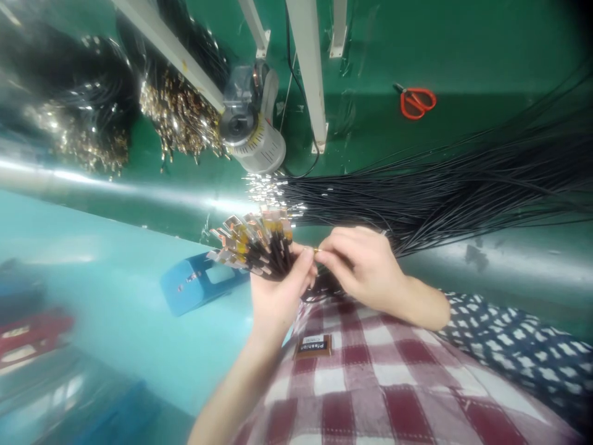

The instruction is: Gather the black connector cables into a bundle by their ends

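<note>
A bundle of black cables (273, 254) with flat, copper-and-yellow tabs at their ends is gripped in my left hand (282, 296). Close against it, my right hand (365, 266) pinches a tiny gold-coloured cable end (317, 250) between thumb and forefinger, near my left thumb tip. Which cable that end belongs to is hidden by my fingers. Behind both hands a thick spread of loose black cables (417, 191) lies along the bench, its bare silvery ends (269, 188) pointing left.
A grey-white cylindrical device (259, 145) stands beyond the silvery ends. Red-handled scissors (417, 102) lie on the green bench (463, 49). White metal posts (311, 74) rise from it. More cable bundles with gold ends (180, 117) are at the left. A blue plastic stool (185, 296) stands below.
</note>
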{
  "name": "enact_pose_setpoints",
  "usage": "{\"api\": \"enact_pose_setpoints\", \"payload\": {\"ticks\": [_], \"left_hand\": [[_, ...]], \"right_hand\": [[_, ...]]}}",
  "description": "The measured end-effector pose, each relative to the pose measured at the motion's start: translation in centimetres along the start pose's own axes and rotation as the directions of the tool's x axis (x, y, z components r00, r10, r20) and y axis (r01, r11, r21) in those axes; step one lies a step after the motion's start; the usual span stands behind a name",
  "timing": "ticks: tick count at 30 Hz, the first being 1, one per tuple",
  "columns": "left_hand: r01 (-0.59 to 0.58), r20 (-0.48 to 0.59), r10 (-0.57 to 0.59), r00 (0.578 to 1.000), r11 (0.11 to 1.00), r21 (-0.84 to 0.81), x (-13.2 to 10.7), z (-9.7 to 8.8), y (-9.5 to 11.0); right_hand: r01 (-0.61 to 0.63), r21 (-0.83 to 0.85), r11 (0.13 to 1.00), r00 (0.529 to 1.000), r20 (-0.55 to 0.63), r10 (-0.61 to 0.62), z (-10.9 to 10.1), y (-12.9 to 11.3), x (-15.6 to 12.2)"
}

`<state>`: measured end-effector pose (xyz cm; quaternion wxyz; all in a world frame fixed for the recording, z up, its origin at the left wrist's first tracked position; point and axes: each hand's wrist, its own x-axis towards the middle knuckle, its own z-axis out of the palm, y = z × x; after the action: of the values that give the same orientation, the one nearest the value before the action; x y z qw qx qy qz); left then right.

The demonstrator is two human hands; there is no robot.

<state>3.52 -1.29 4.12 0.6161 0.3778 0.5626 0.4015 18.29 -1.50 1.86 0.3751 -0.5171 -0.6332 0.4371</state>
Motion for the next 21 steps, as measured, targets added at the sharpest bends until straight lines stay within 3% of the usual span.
{"api": "enact_pose_setpoints", "payload": {"ticks": [2, 6, 9, 14, 21], "left_hand": [[-0.009, -0.004, 0.009, 1.0, 1.0, 0.001, -0.1, 0.0, 0.0], [-0.014, 0.004, 0.014, 1.0, 1.0, 0.003, -0.4, 0.0, 0.0], [0.006, 0.032, -0.006, 0.999, 1.0, -0.015, -0.5, 0.1, 0.1], [0.041, 0.165, -0.029, 0.986, 0.997, -0.065, 0.2, -0.9, 0.2], [0.06, 0.285, -0.075, 0.956, 0.996, 0.061, 0.8, -2.0, 0.1]], "right_hand": [[0.074, -0.097, 0.992, 0.997, -0.027, -0.077, 0.1, 0.1, -0.2], [0.036, 0.005, 0.999, 0.996, 0.081, -0.036, -0.3, 0.3, -0.3], [0.04, -0.023, 0.999, 0.996, 0.087, -0.038, -0.8, 0.2, -0.4], [0.04, -0.048, 0.998, 0.996, 0.075, -0.036, -1.2, -0.1, -0.3], [0.07, -0.051, 0.996, 0.986, 0.156, -0.061, -1.6, 0.1, -0.1]]}}
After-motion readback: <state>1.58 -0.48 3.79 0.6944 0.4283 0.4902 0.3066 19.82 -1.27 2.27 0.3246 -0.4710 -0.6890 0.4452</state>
